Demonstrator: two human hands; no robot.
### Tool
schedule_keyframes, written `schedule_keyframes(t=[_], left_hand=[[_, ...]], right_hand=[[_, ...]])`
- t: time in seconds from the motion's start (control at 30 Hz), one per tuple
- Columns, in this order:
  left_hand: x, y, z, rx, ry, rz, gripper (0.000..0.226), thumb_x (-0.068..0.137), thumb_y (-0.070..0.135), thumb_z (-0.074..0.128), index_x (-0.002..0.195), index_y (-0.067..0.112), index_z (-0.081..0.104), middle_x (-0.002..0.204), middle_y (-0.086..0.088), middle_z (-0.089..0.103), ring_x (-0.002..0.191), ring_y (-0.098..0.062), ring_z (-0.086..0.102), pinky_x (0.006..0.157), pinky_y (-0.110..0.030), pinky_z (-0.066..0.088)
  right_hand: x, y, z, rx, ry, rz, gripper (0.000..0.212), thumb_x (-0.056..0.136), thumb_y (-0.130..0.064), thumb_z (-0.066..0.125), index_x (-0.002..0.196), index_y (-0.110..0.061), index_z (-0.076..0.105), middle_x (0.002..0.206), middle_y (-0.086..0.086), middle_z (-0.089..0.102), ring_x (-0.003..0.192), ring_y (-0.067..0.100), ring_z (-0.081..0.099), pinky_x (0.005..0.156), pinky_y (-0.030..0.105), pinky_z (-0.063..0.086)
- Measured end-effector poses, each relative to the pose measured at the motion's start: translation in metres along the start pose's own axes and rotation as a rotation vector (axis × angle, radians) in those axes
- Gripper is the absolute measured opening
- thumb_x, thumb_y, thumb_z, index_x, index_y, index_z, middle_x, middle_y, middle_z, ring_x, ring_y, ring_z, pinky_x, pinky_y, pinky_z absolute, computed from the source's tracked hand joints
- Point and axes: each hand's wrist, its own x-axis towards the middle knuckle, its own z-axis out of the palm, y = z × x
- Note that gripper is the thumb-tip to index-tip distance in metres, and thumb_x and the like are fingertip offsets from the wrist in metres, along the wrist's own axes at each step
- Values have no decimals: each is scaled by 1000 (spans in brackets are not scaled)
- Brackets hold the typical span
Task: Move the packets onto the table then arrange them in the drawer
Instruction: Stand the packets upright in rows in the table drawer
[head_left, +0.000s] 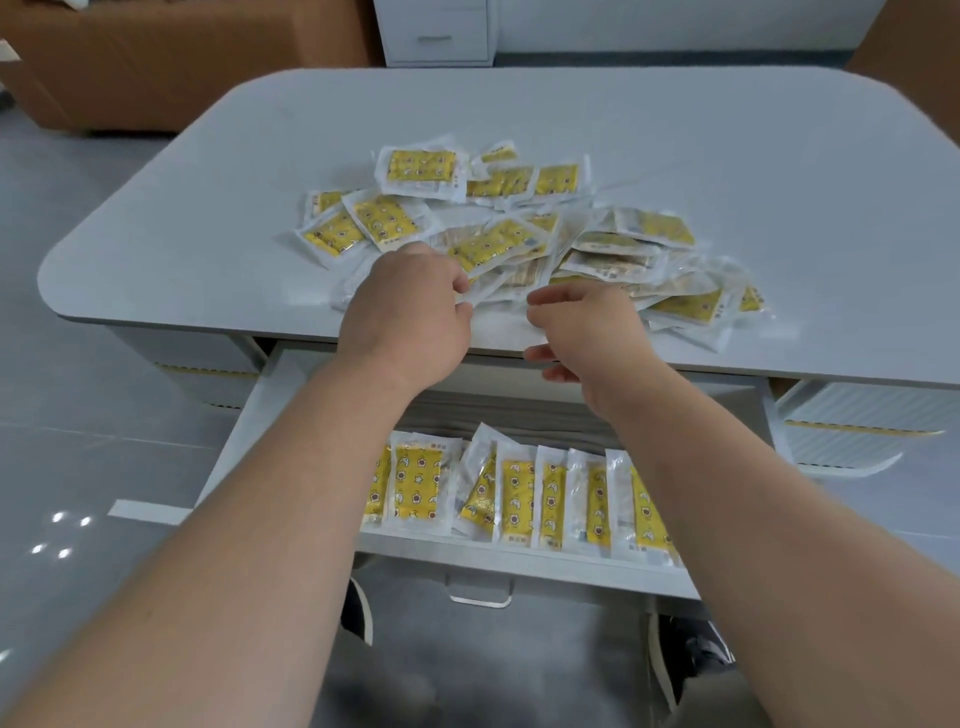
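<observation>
Many packets — against left fingers

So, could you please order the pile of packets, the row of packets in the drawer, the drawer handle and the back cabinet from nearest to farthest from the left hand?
From the left hand:
1. Pile of packets, on the table, touching its fingers.
2. Row of packets, below in the drawer.
3. Drawer handle, on the drawer front.
4. Back cabinet, beyond the table.
</observation>
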Motion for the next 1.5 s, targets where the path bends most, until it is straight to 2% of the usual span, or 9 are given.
schedule_keyframes(t=[0.27, 0.37, 0.57, 0.67, 0.83, 1.03, 1.17, 1.37, 1.5], left_hand=[[26, -5, 26, 163, -194, 124, 34, 102, 25, 50, 132, 19, 64, 164, 1, 26, 150, -24, 20, 118, -40, 26], [30, -6, 36, 179, -185, 162, 38, 104, 19, 43, 138, 15, 58, 160, -1, 35, 150, -25, 24, 120, -39, 24], [24, 1, 26, -73, -14, 47, 49, 101, 8, 46, 149, 12, 46, 157, 0, 40, 145, -16, 34, 114, -20, 20], [20, 5, 13, -157, 182, 21, 46, 97, 7, 57, 142, 14, 56, 148, 0, 51, 137, -13, 45, 108, -12, 23], [7, 7, -5, -236, 443, 49, 44, 88, 6, 70, 130, 18, 66, 126, 4, 64, 108, -16, 62, 96, -31, 53], [1, -8, -15, -295, 438, -39, 59, 79, 5, 78, 133, 21, 61, 127, 4, 60, 113, -16, 61, 94, -38, 55], [0, -20, -29, -446, 396, -115, 73, 77, 1, 77, 142, 23, 52, 116, 14, 63, 91, -3, 67, 80, -25, 59], [-2, -46, -37, -598, 382, -210, 25, 80, 15, 80, 105, 20, 79, 96, 9, 77, 81, -3, 73, 74, -31, 62], [-5, -49, -39, -658, 355, -238, 14, 81, 24, 80, 95, 25, 78, 90, 9, 76, 79, -6, 74, 77, -35, 62]], right_hand=[[10, 2, 6, 106, -40, 38, 33, 101, -8, 49, 123, -24, 68, 95, -5, 67, 66, 11, 72, 51, 24, 53], [13, 3, 6, 138, -48, 80, 36, 102, -4, 45, 123, -23, 67, 97, -3, 67, 64, 12, 71, 48, 24, 51], [13, 3, 10, 231, -71, 150, 37, 102, -3, 43, 114, -25, 70, 116, -1, 67, 61, 13, 73, 45, 23, 50], [11, 0, 15, 234, -81, 166, 38, 102, -2, 43, 112, -25, 71, 124, -1, 66, 63, 14, 75, 45, 22, 51], [2, -4, 27, 345, -129, 231, 40, 104, -2, 38, 114, -22, 72, 126, 1, 65, 69, 17, 76, 43, 20, 51], [-4, -8, 50, 432, -190, 257, 37, 104, -3, 42, 126, -20, 66, 128, 2, 64, 82, 16, 77, 44, 21, 43], [-9, -8, 55, 452, -181, 276, 28, 104, -8, 49, 126, -15, 66, 122, 2, 66, 84, 14, 75, 48, 24, 41], [-15, 3, 47, 308, 107, 58, 18, 84, -23, 83, 100, -18, 77, 93, -3, 74, 89, 12, 69, 79, 28, 57], [-19, 14, 39, 393, 201, 85, 18, 78, -3, 84, 80, -15, 70, 88, 6, 75, 83, 22, 74, 78, 39, 64]])
